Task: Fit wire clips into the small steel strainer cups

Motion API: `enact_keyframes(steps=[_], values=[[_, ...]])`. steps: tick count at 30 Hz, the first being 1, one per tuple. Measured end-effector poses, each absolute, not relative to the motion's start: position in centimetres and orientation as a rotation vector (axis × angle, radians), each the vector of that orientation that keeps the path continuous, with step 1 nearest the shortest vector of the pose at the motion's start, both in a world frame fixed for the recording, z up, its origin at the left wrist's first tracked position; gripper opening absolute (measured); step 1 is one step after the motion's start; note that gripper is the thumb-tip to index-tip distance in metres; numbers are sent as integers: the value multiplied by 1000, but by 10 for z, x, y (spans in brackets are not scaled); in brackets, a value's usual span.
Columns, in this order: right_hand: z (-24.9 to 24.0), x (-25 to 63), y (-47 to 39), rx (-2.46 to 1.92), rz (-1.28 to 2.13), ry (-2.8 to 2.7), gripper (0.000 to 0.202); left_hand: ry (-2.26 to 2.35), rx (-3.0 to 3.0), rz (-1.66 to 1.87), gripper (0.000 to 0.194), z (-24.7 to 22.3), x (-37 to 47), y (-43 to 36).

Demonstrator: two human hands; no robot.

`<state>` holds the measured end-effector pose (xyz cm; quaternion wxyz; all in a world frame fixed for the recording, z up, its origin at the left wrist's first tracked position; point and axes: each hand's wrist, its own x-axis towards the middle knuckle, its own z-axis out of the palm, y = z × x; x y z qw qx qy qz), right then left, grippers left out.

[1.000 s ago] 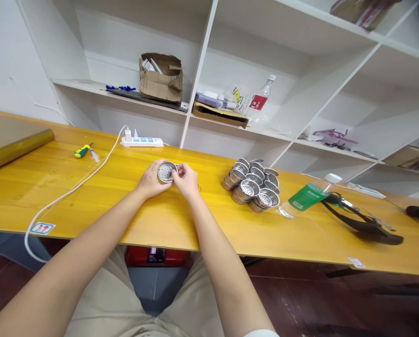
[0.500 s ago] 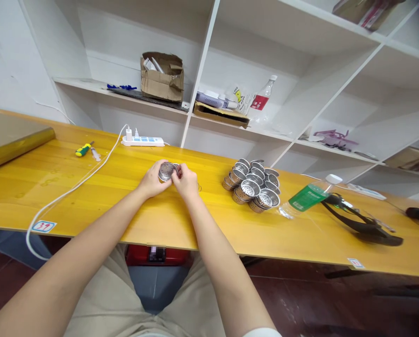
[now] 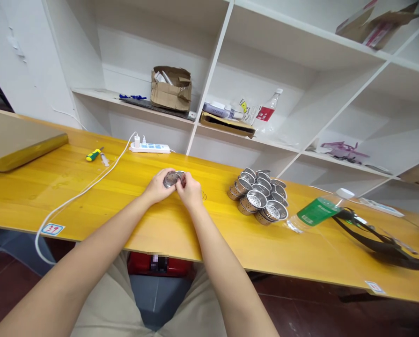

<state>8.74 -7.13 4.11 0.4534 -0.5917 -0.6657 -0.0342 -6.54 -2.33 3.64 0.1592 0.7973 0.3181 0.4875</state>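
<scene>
Between both hands is a small metal strainer basket [image 3: 170, 180] with a perforated bottom, tilted so that its round opening faces me. My left hand [image 3: 156, 188] is wrapped around its left side. The thumb and fingers of my right hand [image 3: 191, 191] are pinched at its right rim; a thin curved metal edge shows there, and I cannot tell whether it is a separate ring. Just right of that hand, a thin wire ring [image 3: 204, 194] lies on the table. Farther right stands a cluster of similar strainer baskets [image 3: 257, 200], several of them stacked.
The yellow table [image 3: 100, 201] carries a white power strip [image 3: 149, 148], a cable [image 3: 86, 187], a green-yellow screwdriver [image 3: 94, 154] and a large flat board [image 3: 23, 140]. On the right are a green-labelled bottle [image 3: 318, 210] and a black strap [image 3: 374, 243]. White shelves [image 3: 212, 70] rise behind.
The view has shifted, so everything sits slightly lower and farther right. Both hands keep hold of the strainer basket, which is turned a little, with the right fingers still at its rim.
</scene>
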Motion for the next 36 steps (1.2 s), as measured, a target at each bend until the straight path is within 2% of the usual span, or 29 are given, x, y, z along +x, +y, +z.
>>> enact_keyframes(steps=[14,23,29,33,36], values=[[33,83,-67,-1529,-189,-1640,5,890,2222,1441,45,27,-60,-20],[35,81,-70,-1441,-93,-1534,6,879,2243,1490,47,30,-59,-25],[37,79,-69,-1383,164,-1424,14,860,2394,1292,74,29,-68,-27],[46,95,-67,-1354,288,-1357,27,1004,2376,1321,73,30,-75,-16],[52,117,-66,-1490,143,-1215,26,1351,2260,1357,71,34,-87,-2]])
